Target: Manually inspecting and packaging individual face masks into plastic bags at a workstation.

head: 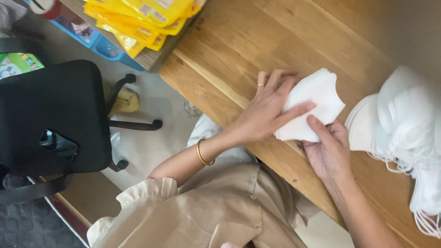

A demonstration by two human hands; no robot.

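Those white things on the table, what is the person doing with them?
A person seated at a wooden table holds a small stack of white face masks in both hands. The left hand lies over the stack, and the right hand supports it from below with the thumb on its edge. A bigger pile of white masks with ear loops lies on the table beside the right hand. Yellow packets sit at the table's far end, near a black chair.
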